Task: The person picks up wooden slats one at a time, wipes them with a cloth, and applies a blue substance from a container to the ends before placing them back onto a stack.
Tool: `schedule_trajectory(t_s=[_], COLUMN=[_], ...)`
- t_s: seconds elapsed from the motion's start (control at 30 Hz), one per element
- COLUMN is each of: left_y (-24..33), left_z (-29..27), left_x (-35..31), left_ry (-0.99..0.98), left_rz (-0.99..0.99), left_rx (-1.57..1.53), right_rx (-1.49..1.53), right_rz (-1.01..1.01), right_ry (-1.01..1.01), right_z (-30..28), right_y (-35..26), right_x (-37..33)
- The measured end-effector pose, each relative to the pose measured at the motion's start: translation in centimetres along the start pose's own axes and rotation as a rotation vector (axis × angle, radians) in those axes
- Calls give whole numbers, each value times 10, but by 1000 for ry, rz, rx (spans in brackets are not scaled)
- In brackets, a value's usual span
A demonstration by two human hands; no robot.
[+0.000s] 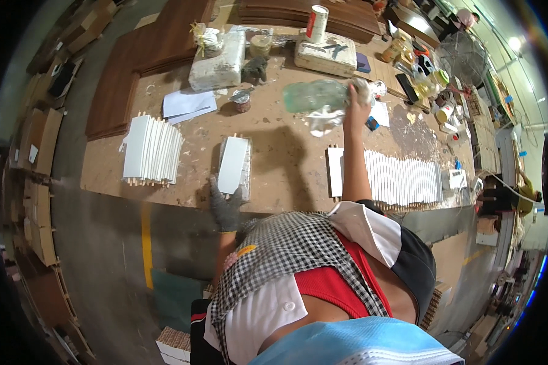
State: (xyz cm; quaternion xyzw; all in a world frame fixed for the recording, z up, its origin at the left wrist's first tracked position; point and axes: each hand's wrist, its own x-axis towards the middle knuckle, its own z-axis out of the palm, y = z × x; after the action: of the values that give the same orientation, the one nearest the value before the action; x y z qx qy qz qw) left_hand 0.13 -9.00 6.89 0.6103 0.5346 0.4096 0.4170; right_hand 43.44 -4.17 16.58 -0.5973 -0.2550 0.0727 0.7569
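Above the tabletop [201, 141], the right grip [358, 102] clasps a greenish bottle [313, 97] jutting left.

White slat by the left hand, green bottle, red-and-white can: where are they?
White slat [233, 165]: head view, middle of its upper face.
Green bottle [313, 96]: head view, its blurred body.
Red-and-white can [317, 24]: head view, middle of its side.

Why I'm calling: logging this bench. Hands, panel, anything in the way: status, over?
Left hand, gloved, at near end of white panel. Right hand gripping blurred green bottle. Nothing on panel; white stacks to either side.
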Motion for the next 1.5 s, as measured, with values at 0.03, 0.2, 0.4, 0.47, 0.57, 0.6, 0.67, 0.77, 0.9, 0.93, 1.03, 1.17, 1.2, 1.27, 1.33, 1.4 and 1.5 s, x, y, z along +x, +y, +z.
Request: schedule_trajectory(t_s=[0.03, 0.2, 0.4, 0.47, 0.57, 0.6, 0.67, 0.77, 0.9, 0.93, 1.03, 1.17, 1.2, 1.27, 1.33, 1.4, 1.5], left_y=[-5, -8, 15, -30, -41, -38, -45, -56, -82, -86, -80, -94, -67, -62, -53, -45, -62], left_z=[-1, -8, -12, -3, 0, -2, -1, 3, 5, 6, 12, 10, 8, 5, 10, 8, 11], left_x=[-1, -13, -22, -15, -7, -6, 0, 1, -1, -4, -2, -4, -2, -1, -1, 7, 4], left_ry=[23, -4, 26, 66, 75, 81, 96, 137, 58, 34, 25, 0, 4, 53, 31, 0, 54], left_rz=[-10, -36, -284, -223, -105, -77, 6, 63, -132, -106, -15, -3, -56, -19, -47, -97, 154], left_rx=[4, -208, -533, -408, -234, -201, -66, -44, -1098, -700, -298, -144, -202, -91, -162, -361, -74], right_rx=[336, 742, 513, 229, -439, -624, -745, -768, -517, -346, -623, -539, -627, -680, -680, -638, -625], right_rz=[237, 862, 816, 348, -383, -593, -724, -641, -425, -353, -63, -729, -666, -404, -526, -397, -758], right_ry=[70, 66, 72, 37, -237, -260, -326, -342, -283, -404, -721, -1464, -1379, -1184, -1148, -1318, -1446], right_z=[1, -33, -22, 11, 19, 24, 31, 23, 28, 32, 55, 79, 78, 93, 101, 86, 74], right_y=[9, 88, 83, 38, 27, 29, 35, 35, -15, -9, -10, 10, 31, 71, 71, 55, 39], right_x=[-9, -64, -66, -65, -59, -56, -54, -38, -69, -88, -187, -277, -270, -238, -230, -262, -260])
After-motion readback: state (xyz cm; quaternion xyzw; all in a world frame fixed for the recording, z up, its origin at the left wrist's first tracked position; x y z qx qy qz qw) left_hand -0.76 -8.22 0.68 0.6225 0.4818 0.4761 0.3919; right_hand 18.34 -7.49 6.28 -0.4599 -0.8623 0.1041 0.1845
